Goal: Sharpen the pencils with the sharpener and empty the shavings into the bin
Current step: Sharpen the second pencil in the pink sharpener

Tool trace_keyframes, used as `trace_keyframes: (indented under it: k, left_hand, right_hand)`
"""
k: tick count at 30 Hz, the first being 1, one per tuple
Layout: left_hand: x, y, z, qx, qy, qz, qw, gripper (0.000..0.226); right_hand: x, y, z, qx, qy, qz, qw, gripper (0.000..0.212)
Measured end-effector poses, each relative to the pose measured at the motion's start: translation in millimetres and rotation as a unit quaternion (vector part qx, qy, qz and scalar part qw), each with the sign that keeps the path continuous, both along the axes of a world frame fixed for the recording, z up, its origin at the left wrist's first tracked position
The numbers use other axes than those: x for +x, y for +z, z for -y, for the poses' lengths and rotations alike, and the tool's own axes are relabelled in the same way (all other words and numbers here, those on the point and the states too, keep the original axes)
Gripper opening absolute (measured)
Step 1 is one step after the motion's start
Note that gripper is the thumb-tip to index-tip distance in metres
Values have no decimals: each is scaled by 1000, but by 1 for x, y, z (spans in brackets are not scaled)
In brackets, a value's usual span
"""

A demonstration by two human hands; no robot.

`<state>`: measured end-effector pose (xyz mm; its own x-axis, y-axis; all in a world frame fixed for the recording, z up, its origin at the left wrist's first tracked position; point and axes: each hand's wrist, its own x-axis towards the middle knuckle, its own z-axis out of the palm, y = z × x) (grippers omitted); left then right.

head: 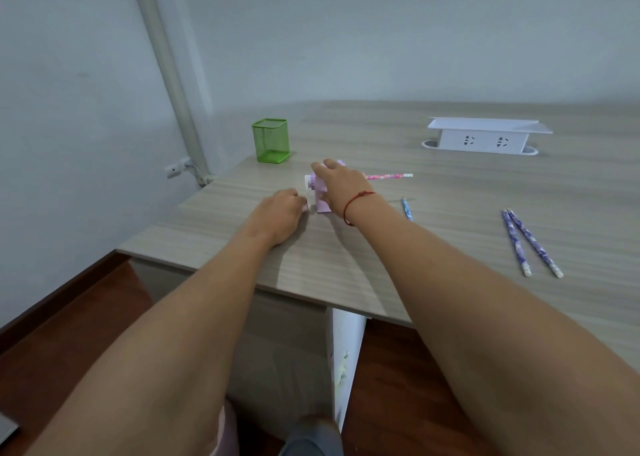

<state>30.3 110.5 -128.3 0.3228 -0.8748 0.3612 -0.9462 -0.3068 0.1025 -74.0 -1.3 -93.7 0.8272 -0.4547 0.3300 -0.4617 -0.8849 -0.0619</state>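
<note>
Sharpening in hand: a pink pencil (389,176) sits in the sharpener (320,199).

On the bench (450,247), the left hand (277,213) has its grip closed at the crank; the right hand (341,187) clamps the sharpener from above. Next, I judge: crank steadily. Count: two purple pencils (530,242), one blue (407,208), one pink, one green cup (270,140). No bin visible.
</note>
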Motion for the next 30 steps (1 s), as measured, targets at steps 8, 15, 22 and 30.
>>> trace_keyframes:
  k: [8, 15, 22, 30]
  left_hand:
    - [22, 4, 42, -27, 64, -43, 997, 16]
    - [33, 40, 55, -74, 54, -8, 996, 19]
    - [11, 36, 22, -144, 26, 47, 988, 22]
    - [1, 44, 3, -96, -3, 63, 993, 22]
  right_hand:
    - [5, -3, -2, 26, -18, 10, 999, 54]
    - [11, 4, -6, 33, -52, -8, 998, 44]
    - [4, 13, -12, 59, -51, -9, 997, 35]
    - [7, 17, -10, 65, -38, -34, 997, 45]
